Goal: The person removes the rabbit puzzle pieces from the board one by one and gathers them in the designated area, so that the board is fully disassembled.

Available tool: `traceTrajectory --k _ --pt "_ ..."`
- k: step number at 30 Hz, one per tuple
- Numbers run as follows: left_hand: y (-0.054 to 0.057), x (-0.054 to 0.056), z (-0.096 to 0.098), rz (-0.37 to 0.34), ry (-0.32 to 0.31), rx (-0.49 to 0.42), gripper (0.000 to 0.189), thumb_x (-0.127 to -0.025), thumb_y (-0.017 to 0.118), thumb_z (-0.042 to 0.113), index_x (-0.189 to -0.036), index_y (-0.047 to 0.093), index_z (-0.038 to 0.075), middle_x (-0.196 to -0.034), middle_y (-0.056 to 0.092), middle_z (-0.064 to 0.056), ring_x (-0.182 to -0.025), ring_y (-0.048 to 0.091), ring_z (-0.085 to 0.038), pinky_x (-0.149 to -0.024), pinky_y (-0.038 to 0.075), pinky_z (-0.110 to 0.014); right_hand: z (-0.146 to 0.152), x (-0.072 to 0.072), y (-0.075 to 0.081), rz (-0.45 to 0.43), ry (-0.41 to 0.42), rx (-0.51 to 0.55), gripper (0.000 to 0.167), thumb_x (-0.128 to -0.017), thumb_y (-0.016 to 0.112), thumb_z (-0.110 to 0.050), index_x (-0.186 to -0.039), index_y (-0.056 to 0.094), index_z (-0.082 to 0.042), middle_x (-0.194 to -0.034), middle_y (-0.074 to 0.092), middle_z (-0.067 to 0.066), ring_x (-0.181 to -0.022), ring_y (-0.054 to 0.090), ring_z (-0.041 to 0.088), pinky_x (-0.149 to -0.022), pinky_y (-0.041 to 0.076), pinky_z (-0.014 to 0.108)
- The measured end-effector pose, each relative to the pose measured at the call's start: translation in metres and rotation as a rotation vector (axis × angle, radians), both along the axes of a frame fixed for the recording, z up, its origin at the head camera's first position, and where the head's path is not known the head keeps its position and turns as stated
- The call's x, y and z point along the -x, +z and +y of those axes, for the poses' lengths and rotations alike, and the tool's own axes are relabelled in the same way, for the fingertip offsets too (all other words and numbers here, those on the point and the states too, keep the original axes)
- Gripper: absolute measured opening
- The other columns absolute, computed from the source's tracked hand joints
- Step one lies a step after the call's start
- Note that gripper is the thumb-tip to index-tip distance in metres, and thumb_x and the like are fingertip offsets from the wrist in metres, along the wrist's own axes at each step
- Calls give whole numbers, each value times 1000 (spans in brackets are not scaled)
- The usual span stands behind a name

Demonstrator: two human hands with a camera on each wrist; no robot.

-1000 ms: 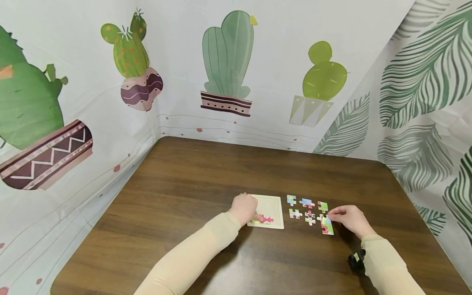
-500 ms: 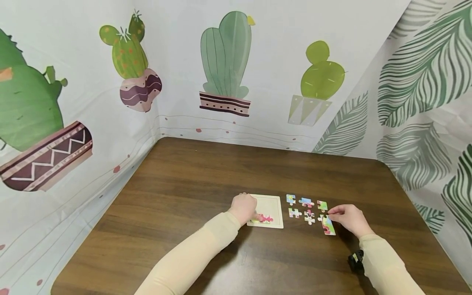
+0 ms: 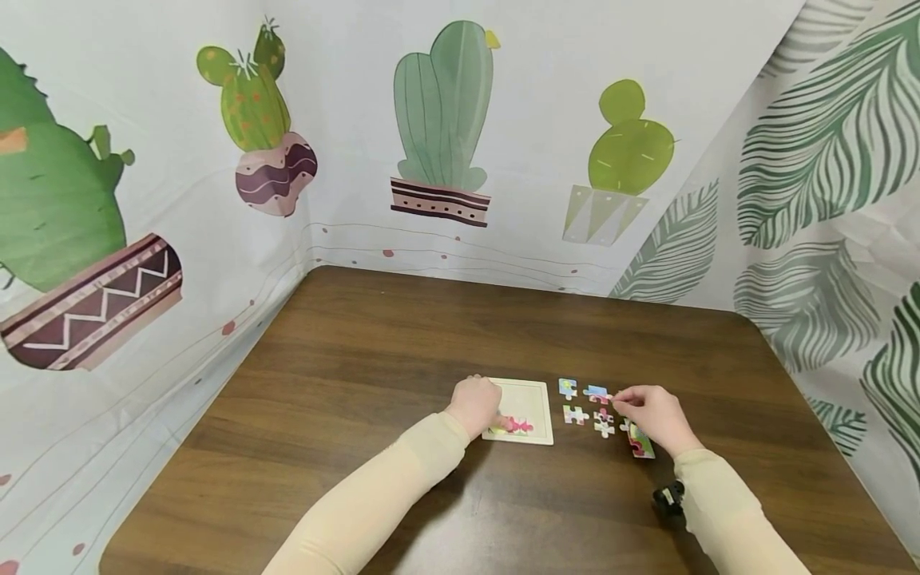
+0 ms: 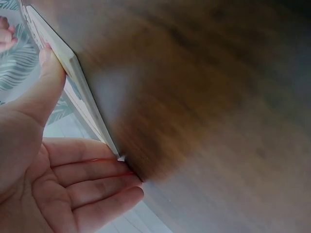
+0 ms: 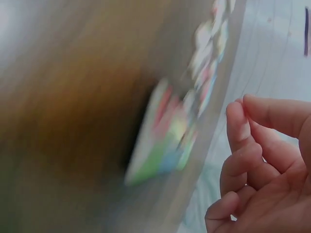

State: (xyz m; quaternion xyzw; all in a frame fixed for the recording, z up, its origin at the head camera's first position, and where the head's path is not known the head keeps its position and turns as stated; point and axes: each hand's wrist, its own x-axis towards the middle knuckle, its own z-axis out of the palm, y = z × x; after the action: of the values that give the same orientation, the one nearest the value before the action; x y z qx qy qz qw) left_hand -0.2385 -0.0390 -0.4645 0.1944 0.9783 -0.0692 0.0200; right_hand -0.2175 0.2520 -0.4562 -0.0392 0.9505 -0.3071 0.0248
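Observation:
In the head view my left hand (image 3: 475, 406) holds the left side of a pale, framed puzzle board (image 3: 528, 385). Its thumb lies over the top, on pink and green puzzle pieces (image 3: 521, 426) along the board's front edge; in the left wrist view the fingers rest by the board's side (image 4: 92, 114). My right hand (image 3: 657, 415) hovers over the loose pieces to the right, thumb and index tips together, with nothing showing between them in the right wrist view. Partly under it lies a green and red piece (image 3: 641, 444). A blue piece (image 3: 596, 393) lies by its fingertips.
More loose pieces lie between board and right hand: a blue one (image 3: 568, 388), a pale one (image 3: 574, 414) and a pink and white one (image 3: 604, 423). All rest on a brown wooden table (image 3: 359, 359). Cactus-printed cloth (image 3: 345, 120) hangs behind it.
My right hand has lifted off the rightmost pieces and moved left and slightly away, now covering the small green piece seen before. My left hand and the board stay put.

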Motion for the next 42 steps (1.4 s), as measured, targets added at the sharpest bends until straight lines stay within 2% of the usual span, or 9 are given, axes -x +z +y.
traceTrajectory --k 9,13,17,21,28,34,37,42 --pt "0 0 -1 -4 -20 -20 57 -65 67 70 -88 74 17 -90 71 -2 -86 65 -20 -66 55 -33 -52 10 -1 15 93 72 13 -86 68 -15 -93 73 -5 -81 69 4 -64 55 12 -57 45 29" --pt "1 0 -3 -11 -23 -32 56 -65 69 69 -86 73 17 -88 70 -1 -84 65 -19 -65 54 -32 -80 13 -5 -3 176 114 12 -86 69 -14 -92 73 -5 -78 68 2 -62 55 12 -56 46 27" --pt "3 0 -4 -8 -16 -46 57 -64 70 69 -85 73 16 -87 70 -2 -82 65 -19 -63 54 -32 -106 15 -7 -6 265 142 9 -85 69 -12 -90 73 -5 -79 68 1 -67 56 10 -61 48 26" --pt "3 -1 -4 -8 -3 -59 57 -63 70 69 -83 72 15 -89 71 -4 -83 66 -19 -61 54 -32 -126 15 -8 -22 305 173 7 -84 69 -9 -88 72 -3 -76 68 1 -66 57 9 -61 48 26" --pt "-1 -1 -4 25 0 -49 61 -61 69 71 -88 74 17 -89 71 -3 -80 66 -19 -58 54 -31 -139 15 -19 -10 312 159 4 -81 70 -5 -85 71 -5 -72 66 0 -65 55 7 -60 46 24" --pt "2 0 -5 22 -18 -32 62 -60 68 72 -88 74 17 -87 71 -2 -79 66 -16 -58 54 -30 -141 14 -22 -28 311 182 5 -82 68 -4 -86 70 -6 -72 66 1 -64 56 8 -58 45 22" --pt "4 1 -6 0 -30 -37 63 -57 70 71 -88 73 17 -87 71 -1 -77 66 -16 -57 54 -30 -142 14 -22 -32 319 183 6 -81 71 -6 -86 70 -7 -72 66 0 -65 56 7 -59 45 22" --pt "7 3 -11 -84 -40 -47 62 -51 77 68 -83 68 15 -84 68 1 -77 65 -15 -58 54 -31 -143 14 -21 -30 374 157 13 -78 76 -10 -88 69 -7 -68 60 -3 -61 52 8 -56 43 23"
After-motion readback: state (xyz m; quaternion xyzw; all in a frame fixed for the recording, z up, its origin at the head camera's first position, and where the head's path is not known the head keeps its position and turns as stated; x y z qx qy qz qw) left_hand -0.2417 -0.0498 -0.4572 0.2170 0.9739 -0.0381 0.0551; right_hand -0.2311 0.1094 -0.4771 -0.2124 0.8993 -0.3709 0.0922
